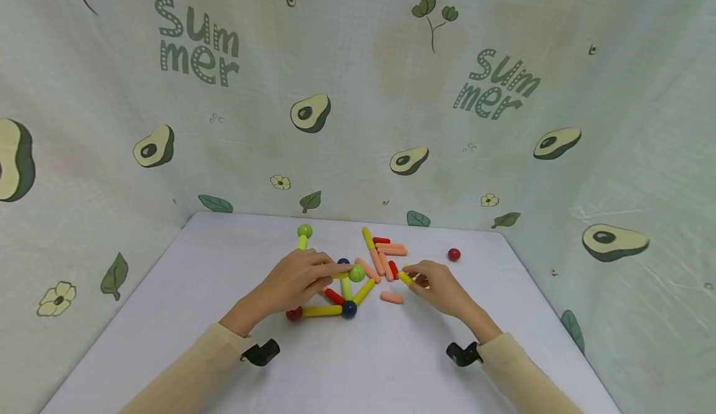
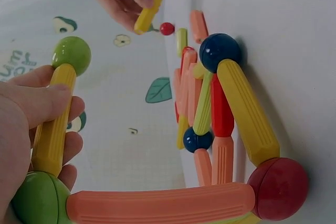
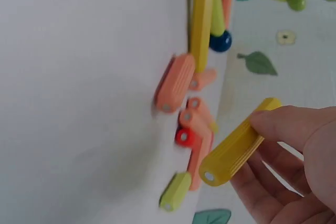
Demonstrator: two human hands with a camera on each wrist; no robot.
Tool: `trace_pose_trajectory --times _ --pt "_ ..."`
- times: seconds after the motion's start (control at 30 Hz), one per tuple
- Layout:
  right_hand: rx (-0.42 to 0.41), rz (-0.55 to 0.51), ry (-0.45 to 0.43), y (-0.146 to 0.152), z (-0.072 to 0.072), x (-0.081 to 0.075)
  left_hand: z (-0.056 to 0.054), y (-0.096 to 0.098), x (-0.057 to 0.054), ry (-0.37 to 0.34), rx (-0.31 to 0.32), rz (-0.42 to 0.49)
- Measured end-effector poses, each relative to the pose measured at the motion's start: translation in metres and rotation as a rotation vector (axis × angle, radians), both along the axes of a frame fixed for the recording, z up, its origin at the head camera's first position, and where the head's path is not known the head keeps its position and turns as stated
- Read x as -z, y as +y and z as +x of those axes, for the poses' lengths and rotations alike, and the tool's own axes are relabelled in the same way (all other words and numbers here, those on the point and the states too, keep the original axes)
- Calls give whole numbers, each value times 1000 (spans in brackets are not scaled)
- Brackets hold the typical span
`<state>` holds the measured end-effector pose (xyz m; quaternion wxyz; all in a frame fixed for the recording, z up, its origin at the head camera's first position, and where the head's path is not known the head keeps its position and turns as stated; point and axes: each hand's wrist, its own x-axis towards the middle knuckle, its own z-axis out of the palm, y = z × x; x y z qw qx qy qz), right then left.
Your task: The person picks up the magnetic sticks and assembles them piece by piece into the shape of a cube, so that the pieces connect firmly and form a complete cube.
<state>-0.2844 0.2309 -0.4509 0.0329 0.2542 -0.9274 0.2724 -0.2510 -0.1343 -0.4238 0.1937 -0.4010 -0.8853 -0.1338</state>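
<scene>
My left hand (image 1: 296, 280) grips a yellow magnetic stick (image 2: 55, 124) that has a green ball (image 2: 72, 56) on its far end and a second green ball (image 2: 39, 198) on its near end. From that second ball a salmon stick (image 2: 157, 205) runs down to a red ball (image 2: 281, 188) on the table. A yellow stick (image 1: 322, 310) joins the red ball to a dark blue ball (image 1: 349, 309), where further sticks meet. Off to the right, my right hand (image 1: 439, 286) pinches a loose yellow stick (image 3: 239, 145) between thumb and fingers, above the table.
Between the hands lie several loose salmon sticks (image 1: 391, 297) and red sticks (image 1: 393, 269). Another green ball (image 1: 304, 231) tops a stick behind my left hand. A single red ball (image 1: 454, 254) sits at the back right. A printed cloth (image 1: 358, 103) hangs behind the table.
</scene>
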Motion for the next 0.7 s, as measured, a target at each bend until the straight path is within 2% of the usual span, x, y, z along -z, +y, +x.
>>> trace_pose_trajectory --times 0.13,0.37,0.53,0.7 --pt "-70 -147 -51 -24 12 1 0 0 1 -1 2 0" --pt "-132 -305 -126 -60 23 4 0 -1 1 5 13 19" --pt "-143 -392 -163 -77 26 5 0 -2 -1 3 9 18" --pt "-149 -422 -147 -85 26 9 1 -3 -2 -7 3 15"
